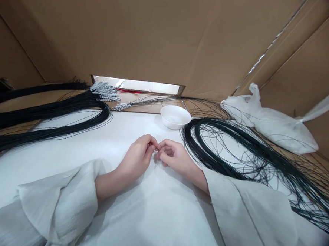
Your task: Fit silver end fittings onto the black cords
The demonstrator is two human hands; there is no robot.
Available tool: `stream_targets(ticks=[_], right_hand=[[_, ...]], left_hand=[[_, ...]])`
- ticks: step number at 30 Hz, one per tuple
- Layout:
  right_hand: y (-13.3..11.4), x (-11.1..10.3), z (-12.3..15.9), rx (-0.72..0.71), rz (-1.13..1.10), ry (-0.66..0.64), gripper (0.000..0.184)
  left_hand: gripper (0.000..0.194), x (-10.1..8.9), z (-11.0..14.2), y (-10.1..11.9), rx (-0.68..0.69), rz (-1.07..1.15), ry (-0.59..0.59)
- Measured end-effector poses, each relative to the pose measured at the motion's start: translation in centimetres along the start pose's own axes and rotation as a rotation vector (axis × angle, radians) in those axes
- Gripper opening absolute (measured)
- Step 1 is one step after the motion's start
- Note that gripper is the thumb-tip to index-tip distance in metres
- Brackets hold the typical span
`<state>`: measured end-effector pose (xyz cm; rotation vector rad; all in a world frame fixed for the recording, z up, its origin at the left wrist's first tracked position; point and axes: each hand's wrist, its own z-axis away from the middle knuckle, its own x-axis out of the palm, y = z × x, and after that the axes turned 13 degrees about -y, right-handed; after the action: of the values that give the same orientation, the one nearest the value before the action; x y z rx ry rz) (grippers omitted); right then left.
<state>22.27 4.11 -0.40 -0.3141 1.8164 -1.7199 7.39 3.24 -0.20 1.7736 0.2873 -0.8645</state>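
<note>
My left hand (139,155) and my right hand (174,155) meet fingertip to fingertip over the white tabletop (131,124). Both are closed in a pinch. Whatever sits between the fingertips is too small and too hidden to name. Just beyond my right hand stands a white bowl (175,116), with what it holds hard to make out. To the right of that hand lies a loop of thin black cords (218,152), with loose strands sticking out.
At the left lie thick bundles of black cord (56,111), one with black-and-white tips (105,91). A thinner tipped bundle (123,105) and a red object (129,91) are at the back. White plastic bags (281,126) rest on the right, against cardboard walls (147,33).
</note>
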Motion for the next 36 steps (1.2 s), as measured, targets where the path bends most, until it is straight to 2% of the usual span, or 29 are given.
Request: stream_targets(ticks=[9, 22, 33, 36], right_hand=[[-0.48, 0.12, -0.05, 0.043, -0.04, 0.027, 0.008], [-0.11, 0.02, -0.02, 0.018, -0.028, 0.054, 0.01], [0.11, -0.02, 0.03, -0.022, -0.018, 0.026, 0.004], [0.42, -0.1, -0.09, -0.024, -0.063, 0.101, 0.005]], left_hand=[[0.014, 0.21, -0.11, -0.41, -0.013, -0.019, 0.01], [0.012, 0.16, -0.11, -0.13, -0.037, -0.049, 0.008], [0.013, 0.27, -0.09, 0.12, -0.078, -0.045, -0.02], [0.014, 0.09, -0.28, -0.34, -0.078, -0.066, 0.042]])
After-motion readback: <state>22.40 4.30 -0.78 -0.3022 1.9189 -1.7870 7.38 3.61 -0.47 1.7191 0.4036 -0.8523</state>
